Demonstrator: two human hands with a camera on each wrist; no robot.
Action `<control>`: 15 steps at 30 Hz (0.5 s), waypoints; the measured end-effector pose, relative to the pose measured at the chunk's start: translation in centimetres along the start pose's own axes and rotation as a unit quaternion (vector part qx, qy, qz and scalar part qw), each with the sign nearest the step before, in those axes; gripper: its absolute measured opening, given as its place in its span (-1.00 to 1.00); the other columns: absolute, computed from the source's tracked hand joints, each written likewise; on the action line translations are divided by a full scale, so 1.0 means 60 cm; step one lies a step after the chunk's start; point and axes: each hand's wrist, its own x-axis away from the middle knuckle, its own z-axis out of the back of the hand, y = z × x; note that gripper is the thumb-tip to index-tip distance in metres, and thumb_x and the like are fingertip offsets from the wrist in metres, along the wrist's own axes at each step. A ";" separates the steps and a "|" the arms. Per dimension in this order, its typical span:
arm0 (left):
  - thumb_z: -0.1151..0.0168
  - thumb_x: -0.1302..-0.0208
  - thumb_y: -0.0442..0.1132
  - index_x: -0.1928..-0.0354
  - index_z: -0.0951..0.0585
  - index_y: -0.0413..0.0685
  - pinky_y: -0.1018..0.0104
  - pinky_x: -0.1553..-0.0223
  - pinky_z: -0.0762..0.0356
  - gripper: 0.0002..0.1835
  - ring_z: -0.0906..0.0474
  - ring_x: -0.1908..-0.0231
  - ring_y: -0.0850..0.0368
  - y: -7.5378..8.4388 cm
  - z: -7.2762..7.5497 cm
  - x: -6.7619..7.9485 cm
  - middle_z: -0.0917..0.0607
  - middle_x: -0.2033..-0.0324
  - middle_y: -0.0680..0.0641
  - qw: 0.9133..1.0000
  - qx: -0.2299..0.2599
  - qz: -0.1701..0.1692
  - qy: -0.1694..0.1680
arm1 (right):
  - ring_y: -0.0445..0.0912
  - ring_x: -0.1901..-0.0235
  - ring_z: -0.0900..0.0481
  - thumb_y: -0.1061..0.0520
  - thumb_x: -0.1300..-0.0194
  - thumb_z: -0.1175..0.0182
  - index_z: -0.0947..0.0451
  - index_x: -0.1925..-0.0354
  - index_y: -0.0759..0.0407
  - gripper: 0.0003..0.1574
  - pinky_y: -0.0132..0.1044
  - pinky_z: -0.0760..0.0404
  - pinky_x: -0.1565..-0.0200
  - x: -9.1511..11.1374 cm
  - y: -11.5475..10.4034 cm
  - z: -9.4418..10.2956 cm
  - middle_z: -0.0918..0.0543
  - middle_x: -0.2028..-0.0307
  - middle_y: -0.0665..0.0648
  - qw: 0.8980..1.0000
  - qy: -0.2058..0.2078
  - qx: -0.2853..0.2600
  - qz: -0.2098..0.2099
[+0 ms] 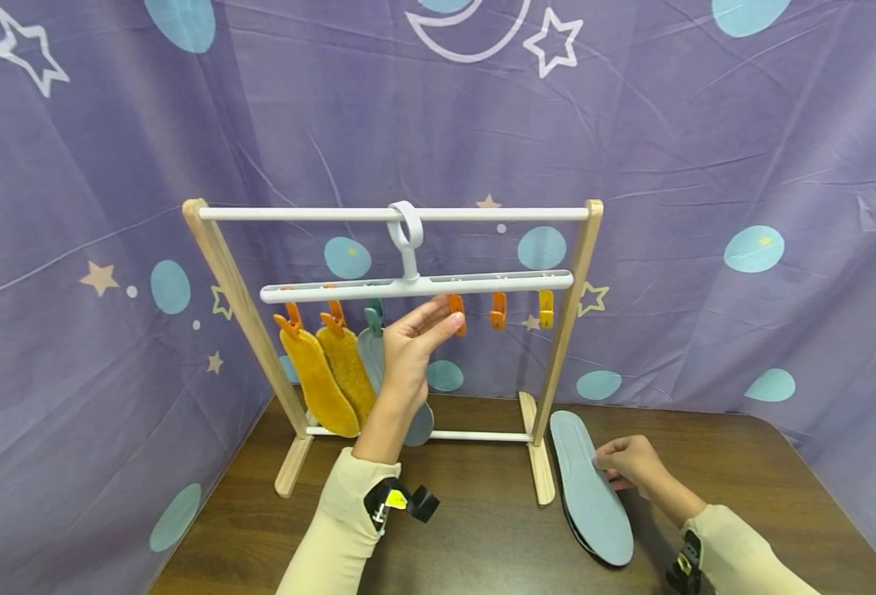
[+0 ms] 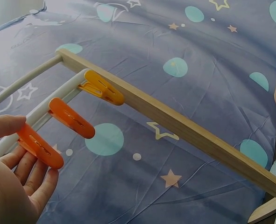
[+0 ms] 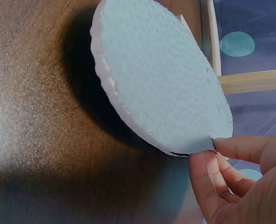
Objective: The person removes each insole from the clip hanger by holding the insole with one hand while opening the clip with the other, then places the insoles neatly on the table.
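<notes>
My left hand (image 1: 407, 351) is raised to a white hanger (image 1: 334, 292) and pinches an orange clip (image 2: 40, 146) between thumb and fingers. To its right hang another orange clip (image 1: 498, 311) and a yellow clip (image 1: 546, 309), both with nothing in them. Two mustard-yellow insoles (image 1: 317, 384) and a grey-blue insole (image 1: 420, 425) hang from clips on the left, the grey-blue one partly behind my left forearm. At the right, my right hand (image 1: 635, 463) pinches the side edge of a light blue insole (image 1: 590, 487). A dark edge shows beneath this insole.
The hanger hooks over the top bar (image 1: 297, 214) of a wooden rack, whose right post (image 1: 568, 322) and foot (image 1: 538, 463) stand beside the light blue insole. Behind the brown table (image 1: 475, 512) hangs a purple patterned curtain (image 1: 676, 165).
</notes>
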 end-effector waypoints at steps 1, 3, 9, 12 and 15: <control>-0.42 -0.13 -0.49 -0.11 -0.63 -0.45 0.42 0.06 -0.66 -0.55 -0.74 0.28 0.28 -0.001 0.000 0.000 -0.81 0.30 0.09 1.000 -0.001 0.000 0.000 | -0.14 0.53 -0.61 0.32 -0.24 -0.33 -0.64 0.24 0.49 -0.82 -0.21 -0.74 0.46 0.000 0.000 0.000 -0.67 0.50 0.08 1.000 0.001 0.000 -0.001; -0.43 -0.13 -0.49 -0.11 -0.64 -0.44 0.42 0.05 -0.65 -0.54 -0.75 0.26 0.27 -0.001 0.001 -0.001 -0.81 0.28 0.08 1.000 -0.003 0.001 0.001 | -0.13 0.53 -0.61 0.33 -0.23 -0.33 -0.64 0.24 0.49 -0.81 -0.21 -0.74 0.46 -0.001 0.000 0.000 -0.66 0.50 0.07 1.000 0.002 0.001 -0.002; -0.42 -0.14 -0.49 -0.13 -0.64 -0.43 0.40 0.04 -0.66 -0.54 -0.76 0.25 0.26 0.000 0.000 0.001 -0.82 0.24 0.02 1.000 -0.003 0.002 -0.002 | -0.13 0.54 -0.60 0.34 -0.22 -0.34 -0.63 0.23 0.50 -0.81 -0.21 -0.73 0.47 -0.002 0.001 0.000 -0.65 0.51 0.07 1.000 0.003 0.001 -0.002; -0.41 -0.15 -0.50 -0.13 -0.64 -0.43 0.40 0.04 -0.66 -0.55 -0.76 0.25 0.25 0.001 0.000 0.002 -0.82 0.23 0.02 1.000 -0.002 0.003 -0.004 | -0.14 0.55 -0.60 0.34 -0.21 -0.34 -0.63 0.23 0.50 -0.81 -0.21 -0.73 0.48 -0.002 0.001 0.000 -0.65 0.52 0.07 1.000 0.004 0.001 -0.002; -0.41 -0.15 -0.50 -0.13 -0.64 -0.42 0.40 0.03 -0.66 -0.55 -0.76 0.24 0.25 0.002 0.000 0.003 -0.82 0.23 0.01 1.000 -0.003 0.004 -0.003 | -0.14 0.55 -0.60 0.34 -0.21 -0.34 -0.63 0.22 0.51 -0.80 -0.20 -0.73 0.48 -0.002 0.000 0.000 -0.65 0.52 0.07 1.000 0.005 0.002 -0.001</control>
